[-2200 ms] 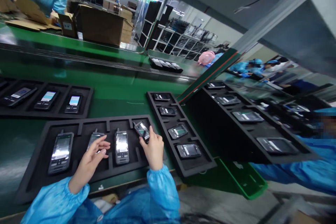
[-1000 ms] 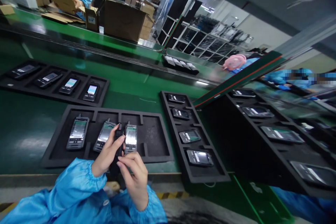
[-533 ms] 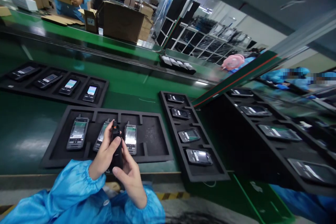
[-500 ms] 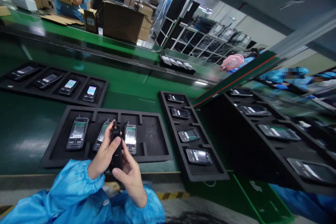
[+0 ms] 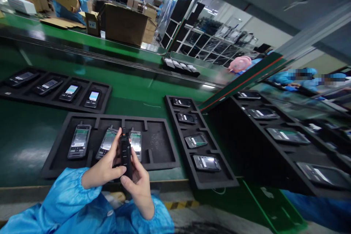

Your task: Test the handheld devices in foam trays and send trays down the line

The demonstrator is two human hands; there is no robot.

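1. Both hands held one black handheld radio [image 5: 126, 155] upright and edge-on, low in the view at about 6 o'clock, just above the near edge of the green conveyor belt [image 5: 131, 95]
2. The left hand [image 5: 102, 170] was closed round its left side, thumb laid across the body. The right hand [image 5: 139, 186] pinched its lower right edge between thumb and fingers
3. It looked rigid, hard-shelled and fairly light, and probably slick at the screen. The narrow sides seemed the safest hold, clear of the glass and of the stubby antenna on top
4. The near foam tray [image 5: 161, 148], at 12 o'clock from the hands, held three lit radios [image 5: 79, 142] in its left three pockets. The pocket at its 3 o'clock end held nothing
5. A second foam tray [image 5: 216, 180] at 2 o'clock carried four radios [image 5: 206, 162], one per pocket
6. A third foam tray [image 5: 105, 97] at 10 o'clock carried four further radios [image 5: 93, 96], screens lit
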